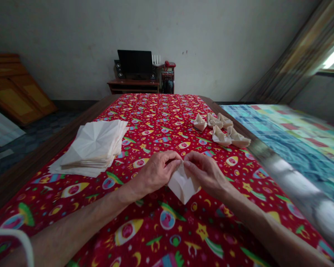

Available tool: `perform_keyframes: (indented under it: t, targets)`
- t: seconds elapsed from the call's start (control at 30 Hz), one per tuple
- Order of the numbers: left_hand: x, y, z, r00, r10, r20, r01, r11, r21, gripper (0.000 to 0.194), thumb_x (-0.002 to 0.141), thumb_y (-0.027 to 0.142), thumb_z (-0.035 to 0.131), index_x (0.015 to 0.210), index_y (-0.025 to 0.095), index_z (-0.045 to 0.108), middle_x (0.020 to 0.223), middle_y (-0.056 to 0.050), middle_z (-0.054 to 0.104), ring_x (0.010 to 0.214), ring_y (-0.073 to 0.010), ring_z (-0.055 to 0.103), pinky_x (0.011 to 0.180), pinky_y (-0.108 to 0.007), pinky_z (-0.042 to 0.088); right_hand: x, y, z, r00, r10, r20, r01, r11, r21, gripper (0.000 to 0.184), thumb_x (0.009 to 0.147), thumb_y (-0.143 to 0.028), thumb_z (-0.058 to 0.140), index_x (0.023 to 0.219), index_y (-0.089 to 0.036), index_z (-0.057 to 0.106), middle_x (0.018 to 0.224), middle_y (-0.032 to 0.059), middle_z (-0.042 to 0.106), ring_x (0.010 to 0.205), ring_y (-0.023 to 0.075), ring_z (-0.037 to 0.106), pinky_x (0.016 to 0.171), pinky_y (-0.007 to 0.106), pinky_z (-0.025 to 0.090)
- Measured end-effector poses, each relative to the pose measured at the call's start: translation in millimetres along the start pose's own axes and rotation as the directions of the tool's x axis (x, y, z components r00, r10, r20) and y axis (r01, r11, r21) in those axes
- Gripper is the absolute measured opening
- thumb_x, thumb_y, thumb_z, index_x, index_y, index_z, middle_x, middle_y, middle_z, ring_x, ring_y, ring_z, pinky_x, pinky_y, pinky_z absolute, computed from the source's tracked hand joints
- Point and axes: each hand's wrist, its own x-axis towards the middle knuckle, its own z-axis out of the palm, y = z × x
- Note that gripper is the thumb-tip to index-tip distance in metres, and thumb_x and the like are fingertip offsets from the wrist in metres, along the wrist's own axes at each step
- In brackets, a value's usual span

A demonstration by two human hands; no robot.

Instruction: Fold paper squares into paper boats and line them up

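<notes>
Between both hands is a partly folded sheet of white paper [184, 188], its lower point hanging toward me over the red cloth. My left hand [164, 167] pinches its upper left edge between thumb and fingers. Close beside it, my right hand [202, 168] pinches the upper right edge, so the fingertips almost meet. To the left lies a stack of creased paper sheets [93, 144]. Several folded paper boats [221, 136] stand in a cluster to the right, beyond my right hand.
A red cloth with rockets and stars [161, 218] covers the table. To the right is a surface under a blue patchwork cover [284, 137]. At the far wall stand a black monitor [135, 62] and a red telephone [169, 64]. A white curved strip [16, 234] shows at lower left.
</notes>
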Motion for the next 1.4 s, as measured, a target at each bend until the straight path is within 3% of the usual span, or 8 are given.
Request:
perform_keyframes:
  t: [0.13, 0.33, 0.53, 0.9, 1.03, 1.13, 1.27, 1.4]
  targets:
    - [-1.8, -1.6, 2.5, 0.997, -0.068, 0.036, 0.069, 0.997, -0.033, 0.019, 0.089, 0.022, 0.048, 0.081, 0.015, 0.063, 0.070, 0.002, 0.063, 0.065, -0.0100, 0.056, 0.059, -0.018, 0.039, -1.8, 2.9, 3.3, 1.000, 0.018, -0.017, -0.017, 0.999, 0.028, 0.019, 0.088, -0.031, 0.048, 0.076, -0.017, 0.053, 0.063, -0.0019, 0.053, 0.059, 0.0101, 0.048, 0.052, 0.021, 0.037]
    - [-4.1, -5.5, 5.0, 0.997, -0.065, 0.031, 0.065, 0.998, 0.008, 0.021, 0.089, 0.026, 0.050, 0.081, 0.015, 0.065, 0.071, 0.001, 0.064, 0.064, -0.0101, 0.057, 0.060, -0.019, 0.039, 1.4, 8.0, 4.7, 0.998, 0.068, -0.013, -0.066, 0.989, 0.134, 0.021, 0.084, -0.037, 0.055, 0.078, -0.017, 0.057, 0.068, -0.0005, 0.057, 0.061, 0.0106, 0.050, 0.054, 0.021, 0.039]
    - [-5.5, -1.0, 5.7, 0.991, -0.117, 0.066, 0.120, 0.992, -0.037, 0.022, 0.088, 0.028, 0.050, 0.086, 0.014, 0.067, 0.073, 0.000, 0.066, 0.065, -0.0106, 0.058, 0.059, -0.019, 0.039, 4.1, 4.8, 2.8, 0.983, 0.178, 0.041, -0.182, 0.965, 0.189, 0.025, 0.082, -0.038, 0.054, 0.070, -0.016, 0.054, 0.056, -0.0033, 0.048, 0.051, 0.0081, 0.042, 0.046, 0.020, 0.031]
    - [-3.2, 5.8, 1.9, 0.969, -0.202, 0.141, 0.217, 0.971, -0.101, 0.025, 0.084, 0.033, 0.052, 0.072, 0.014, 0.062, 0.061, 0.003, 0.057, 0.055, -0.0080, 0.048, 0.050, -0.017, 0.035, 5.2, 9.4, 1.2, 0.967, 0.243, 0.079, -0.255, 0.937, 0.238, 0.031, 0.082, -0.046, 0.050, 0.068, -0.018, 0.050, 0.054, -0.0053, 0.041, 0.047, 0.0083, 0.037, 0.042, 0.021, 0.028]
    - [-1.4, -1.5, 0.3, 0.959, -0.254, 0.122, 0.264, 0.962, -0.073, 0.027, 0.083, 0.033, 0.052, 0.068, 0.014, 0.061, 0.058, 0.003, 0.054, 0.052, -0.0082, 0.045, 0.048, -0.018, 0.034, 4.8, 14.7, -2.0, 0.984, 0.158, -0.086, -0.149, 0.983, 0.105, 0.026, 0.087, -0.037, 0.045, 0.074, -0.017, 0.058, 0.064, 0.0006, 0.057, 0.058, 0.0125, 0.052, 0.052, 0.023, 0.040]
    - [0.4, -10.6, -1.9, 0.949, -0.304, 0.091, 0.300, 0.953, 0.049, 0.025, 0.082, 0.029, 0.052, 0.065, 0.014, 0.061, 0.054, 0.003, 0.052, 0.051, -0.0087, 0.045, 0.049, -0.019, 0.033, 0.5, 15.1, -9.8, 0.980, -0.034, -0.194, 0.007, 0.991, -0.136, 0.019, 0.087, -0.024, 0.046, 0.092, -0.017, 0.063, 0.079, 0.0040, 0.064, 0.071, 0.0153, 0.059, 0.065, 0.026, 0.045]
    - [-0.1, -25.5, 1.0, 0.967, -0.252, 0.032, 0.242, 0.952, 0.189, 0.017, 0.080, 0.027, 0.055, 0.075, 0.015, 0.065, 0.061, 0.002, 0.057, 0.057, -0.0107, 0.051, 0.053, -0.020, 0.035, -7.4, 17.6, -17.2, 0.962, -0.242, 0.122, 0.267, 0.929, -0.258, 0.021, 0.085, -0.015, 0.049, 0.098, -0.019, 0.064, 0.094, 0.0070, 0.065, 0.080, 0.0161, 0.061, 0.068, 0.026, 0.047]
    - [-6.9, -37.1, 4.7, 0.988, -0.132, -0.084, 0.151, 0.947, 0.284, 0.013, 0.077, 0.019, 0.059, 0.089, 0.016, 0.062, 0.071, 0.001, 0.059, 0.065, -0.0127, 0.054, 0.060, -0.023, 0.041, -14.0, 22.9, -16.9, 0.916, -0.247, 0.317, 0.339, 0.898, -0.282, 0.036, 0.077, -0.007, 0.053, 0.110, -0.020, 0.060, 0.107, 0.0086, 0.061, 0.091, 0.0182, 0.060, 0.076, 0.028, 0.049]
